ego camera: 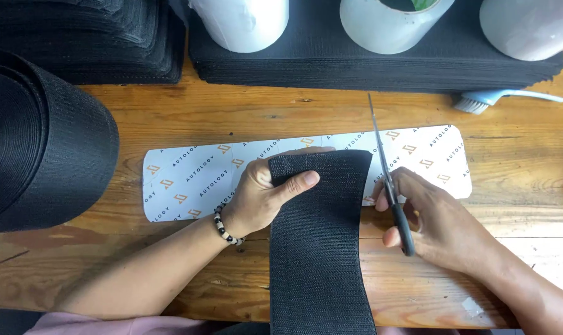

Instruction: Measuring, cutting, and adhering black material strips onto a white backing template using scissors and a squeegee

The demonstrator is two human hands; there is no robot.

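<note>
Scissors (pixel 390 186) sit gripped in the right hand (pixel 440 226), blades apparently closed, beside the black strip (pixel 319 236). The left hand (pixel 263 195) pins the strip onto the white template (pixel 188 180) mid-worktop (pixel 517 155). A slipping strip could skew any cut. The strip's lower end runs out of view.

This looked like a small craft or sewing workshop. A worn wooden table (pixel 170 118) carried bulk material rather than household goods: a big roll of black strap (pixel 39 142) sat at its left edge, and stacks of cut black fabric sheets (pixel 381 68) lined the far edge. White tape rolls (pixel 387 25) stood on those stacks, with a small cleaning brush (pixel 499 98) beside them near the far right corner. A white printed template (pixel 188 180) lay flat mid-table, and scissors (pixel 390 186) were in use over it.
</note>
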